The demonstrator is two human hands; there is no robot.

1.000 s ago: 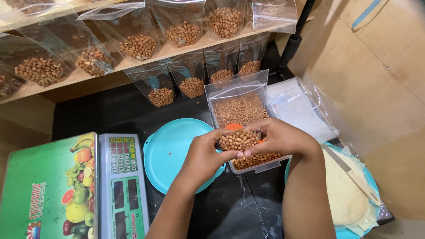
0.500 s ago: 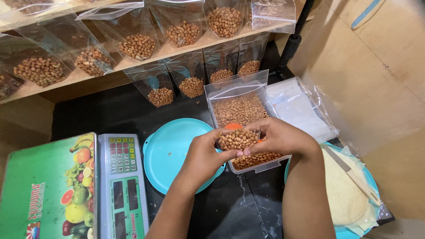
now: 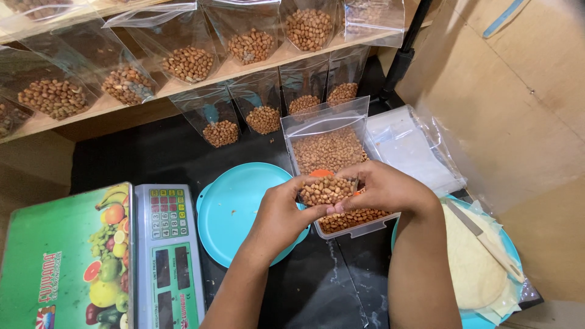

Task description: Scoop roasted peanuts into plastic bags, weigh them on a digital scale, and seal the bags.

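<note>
While the left hand (image 3: 283, 213) and right hand (image 3: 381, 190) pinch a small clear plastic pouch of peanuts (image 3: 324, 190), it hangs over the clear rectangular peanut-filled tub (image 3: 337, 161) beside the round turquoise plate (image 3: 234, 207).

A dark, marbled table (image 3: 317, 292) is carrying the whole spread. At its left edge a green weighing scale (image 3: 103, 262) is sitting, and just beside it a turquoise plate (image 3: 234, 210) is lying flat. A clear tub of peanuts (image 3: 332, 152) is standing right of the plate, with a stack of empty clear bags (image 3: 408, 149) lying further right. Behind, a wooden shelf (image 3: 201, 79) is holding filled peanut pouches (image 3: 189, 61) in a row.
</note>
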